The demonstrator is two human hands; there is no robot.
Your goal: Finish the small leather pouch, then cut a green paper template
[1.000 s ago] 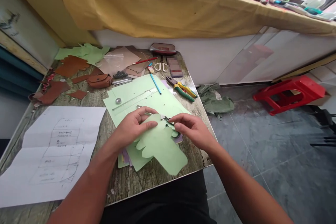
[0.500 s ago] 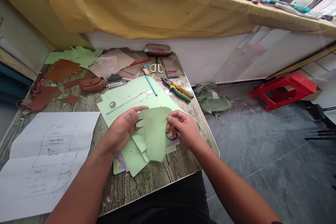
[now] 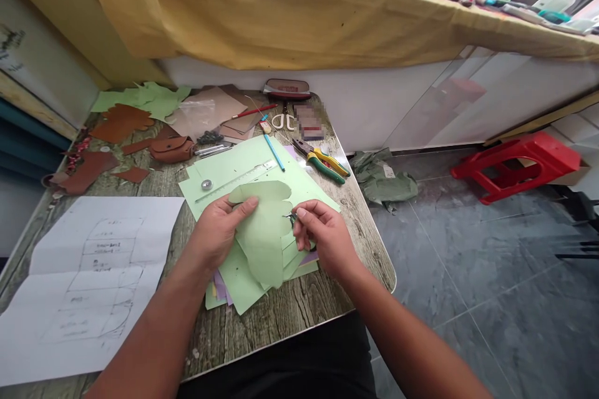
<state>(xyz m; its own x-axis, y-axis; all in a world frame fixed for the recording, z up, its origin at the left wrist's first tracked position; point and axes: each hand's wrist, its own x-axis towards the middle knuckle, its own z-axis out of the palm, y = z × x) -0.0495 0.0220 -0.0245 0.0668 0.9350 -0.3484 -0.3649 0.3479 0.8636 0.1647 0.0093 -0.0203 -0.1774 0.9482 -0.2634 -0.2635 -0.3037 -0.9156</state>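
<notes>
A light green paper cutout (image 3: 264, 230) with rounded lobes is pinched at its upper left by my left hand (image 3: 219, 227), thumb on top. My right hand (image 3: 322, 230) is closed around small dark scissors (image 3: 291, 218), whose tips are at the cutout's right edge; the handles are mostly hidden by my fingers. Beneath the cutout lie stacked green sheets (image 3: 229, 165), with a clear ruler (image 3: 238, 179), a small round metal piece (image 3: 206, 185) and a blue pen (image 3: 274, 153) on them.
Yellow-green pliers (image 3: 322, 162) rest at the table's right side. A white paper with drawn lines (image 3: 107, 262) covers the left. Behind are a brown leather pouch (image 3: 172, 149), leather scraps (image 3: 121, 123) and white-handled scissors (image 3: 283, 121). A red stool (image 3: 519, 165) stands on the floor.
The cutout has turned and shifted slightly left, showing its lobes. My right hand has moved off its upper corner, and the scissor tips now show by its right edge.
</notes>
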